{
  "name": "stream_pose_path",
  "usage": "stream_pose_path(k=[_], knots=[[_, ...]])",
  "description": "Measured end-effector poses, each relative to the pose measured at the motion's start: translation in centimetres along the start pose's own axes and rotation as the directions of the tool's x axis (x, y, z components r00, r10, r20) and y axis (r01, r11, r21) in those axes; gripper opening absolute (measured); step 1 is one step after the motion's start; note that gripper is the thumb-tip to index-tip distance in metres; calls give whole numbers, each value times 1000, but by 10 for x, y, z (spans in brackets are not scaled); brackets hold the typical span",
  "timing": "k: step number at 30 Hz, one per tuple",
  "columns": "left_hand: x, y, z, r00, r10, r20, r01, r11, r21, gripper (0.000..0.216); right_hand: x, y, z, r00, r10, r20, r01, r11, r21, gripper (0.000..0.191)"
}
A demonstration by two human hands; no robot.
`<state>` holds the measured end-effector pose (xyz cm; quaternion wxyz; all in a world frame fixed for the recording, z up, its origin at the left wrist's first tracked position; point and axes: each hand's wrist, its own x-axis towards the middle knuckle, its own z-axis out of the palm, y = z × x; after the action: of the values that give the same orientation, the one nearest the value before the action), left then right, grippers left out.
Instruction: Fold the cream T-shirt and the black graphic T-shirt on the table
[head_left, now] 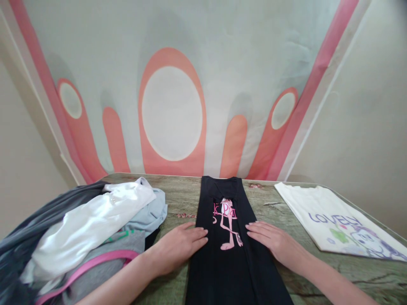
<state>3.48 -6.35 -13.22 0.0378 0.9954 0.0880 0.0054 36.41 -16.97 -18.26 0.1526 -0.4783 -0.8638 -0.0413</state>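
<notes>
A black shirt (pixel 219 275) with a pink cartoon figure and pink letters lies on the table in front of me, folded lengthwise into a long strip. My left hand (pixel 181 245) rests flat at its left edge, fingertips on the cloth. On the opposite side my right hand (pixel 276 241) lies with fingers stretched out over the right edge. Neither hand grips the fabric. The shirt's near end runs out of view at the bottom.
To the left is a loose heap of clothes, with a white garment (pixel 92 224) on top and a grey one with pink trim (pixel 108 258). A folded white shirt (pixel 318 207) lettered "LOVELY" lies at the right. The wooden-patterned table (pixel 181 192) ends at a painted wall (pixel 216 55).
</notes>
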Motion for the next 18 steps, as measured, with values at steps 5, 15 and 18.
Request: stream_pose_path(k=[5,15,18], knots=[[8,-1,-1,998,-25,-56,22,998,-55,56,11,-2,-2,998,46,46,-52,987,151,36],[6,12,-10,999,-52,-11,43,904,-424,69,9,-10,-23,988,79,134,-131,889,439,34],[5,15,-16,992,-121,-26,79,778,-623,59,12,-16,-40,973,107,206,-205,807,553,32]])
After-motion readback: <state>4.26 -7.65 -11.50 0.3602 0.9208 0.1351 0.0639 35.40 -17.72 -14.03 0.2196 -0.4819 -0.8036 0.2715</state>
